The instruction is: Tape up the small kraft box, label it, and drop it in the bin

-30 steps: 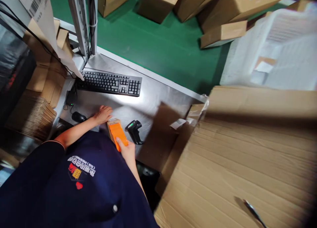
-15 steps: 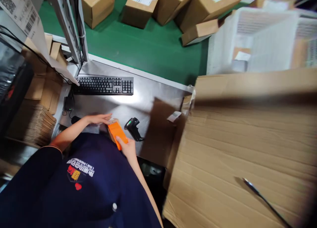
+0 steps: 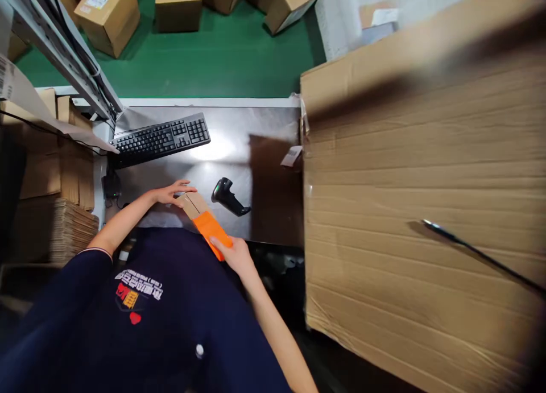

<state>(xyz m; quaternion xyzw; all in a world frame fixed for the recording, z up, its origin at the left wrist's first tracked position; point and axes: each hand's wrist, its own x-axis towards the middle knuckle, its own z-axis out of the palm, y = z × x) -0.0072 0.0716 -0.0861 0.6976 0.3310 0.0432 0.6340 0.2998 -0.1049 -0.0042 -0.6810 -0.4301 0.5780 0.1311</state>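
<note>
My right hand (image 3: 238,255) is closed round an orange block-shaped tool (image 3: 212,232), which looks like a tape dispenser. The tool lies along the top of a small brown cardboard box (image 3: 193,204), covering its near right part. A dark straight seam shows on the bare part of the box. At the box's far left end my left hand (image 3: 174,193) steadies it, thumb and fingers on the edges. Just right of the box, a black barcode scanner (image 3: 229,197) with a green light lies on the metal table (image 3: 230,125).
A black keyboard (image 3: 161,138) sits at the table's back left. Flat cardboard (image 3: 74,231) is stacked at left. On the right stands a large cardboard sheet (image 3: 405,171) with a thin dark rod (image 3: 482,253) before it. Parcels (image 3: 179,9) rest on the green surface (image 3: 205,71) behind.
The orange tool has moved along the box toward me, uncovering the box's far end and seam. My left hand stays at that end. The whole view has turned.
</note>
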